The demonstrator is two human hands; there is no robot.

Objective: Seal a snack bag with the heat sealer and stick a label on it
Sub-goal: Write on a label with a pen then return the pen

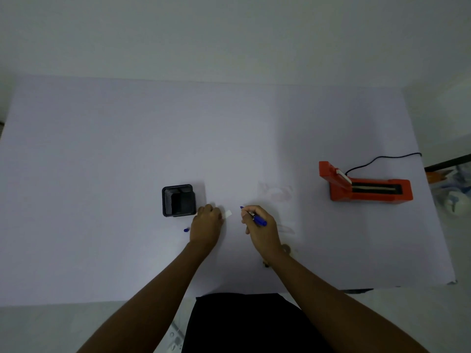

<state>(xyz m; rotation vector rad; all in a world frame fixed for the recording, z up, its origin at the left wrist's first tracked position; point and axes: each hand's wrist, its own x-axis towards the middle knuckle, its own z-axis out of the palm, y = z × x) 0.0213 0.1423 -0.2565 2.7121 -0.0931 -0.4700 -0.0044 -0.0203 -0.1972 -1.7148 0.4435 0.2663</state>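
Nearest the person, both bare forearms reach out over the white table [102, 174]. A small blue pen cap [186, 230] lies on the table just left of the left wrist. The left hand [207, 222] rests knuckles-up with its fingers closed on a small white label [228, 214], which sticks out to the right of the fingertips; no writing on it can be read. The right hand [260, 224] is clamped around a blue pen [254, 216], whose long axis runs diagonally, tip pointing up-left toward the label and tail down-right. Just beyond the left hand stands a black square holder [178, 200]. A faint clear snack bag [276, 193] lies flat beyond the right hand. Farther right, the orange heat sealer [367, 188] lies lengthwise left to right, its arm raised at the left end, a black cord [382, 159] trailing behind it.
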